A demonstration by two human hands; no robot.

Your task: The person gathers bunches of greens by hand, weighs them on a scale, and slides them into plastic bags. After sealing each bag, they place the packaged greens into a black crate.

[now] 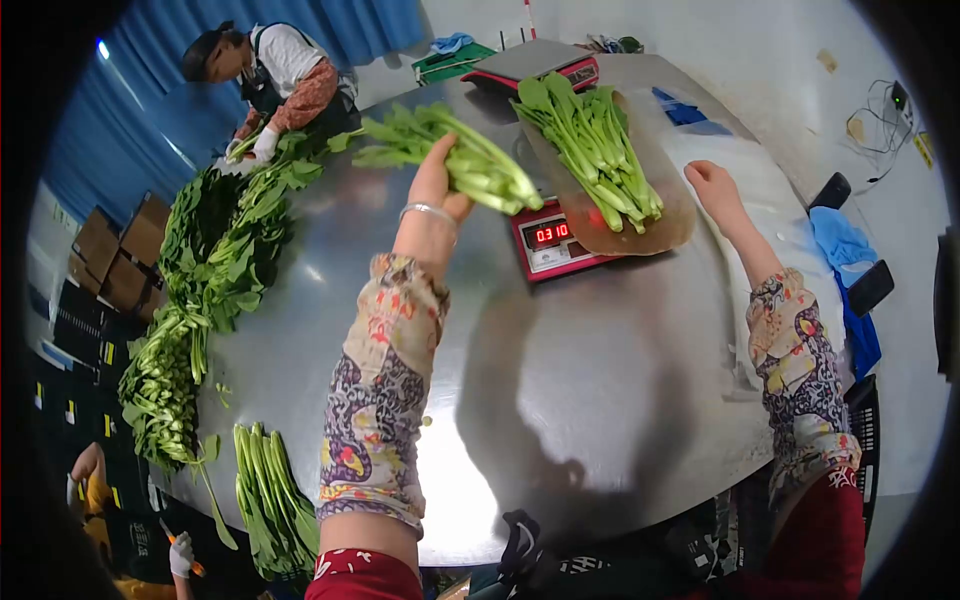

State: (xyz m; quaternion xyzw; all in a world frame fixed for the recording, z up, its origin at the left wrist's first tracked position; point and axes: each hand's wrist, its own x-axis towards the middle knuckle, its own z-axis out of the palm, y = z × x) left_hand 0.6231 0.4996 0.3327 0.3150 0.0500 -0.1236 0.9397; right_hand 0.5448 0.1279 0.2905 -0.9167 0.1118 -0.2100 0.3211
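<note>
My left hand (pixel 440 185) is closed around a bunch of leafy greens (pixel 490 172), held above the metal table left of the scale. A red scale (pixel 548 262) shows 0.310 on its display. On its brown oval board (pixel 668 228) lies another bunch of greens (pixel 600 150), stems toward me. To the right of the board, my right hand (pixel 712 188) hangs over the table with its fingers curled in; whether anything small is between them I cannot make out.
Piled greens (pixel 230 240) line the table's left edge, with a loose bunch (pixel 265 490) at the lower left. A second scale (pixel 535 62) stands behind. A co-worker (pixel 290 70) handles greens at the far left; another person's gloved hand (pixel 181 555) shows lower left. Phones (pixel 870 288) hang at the right.
</note>
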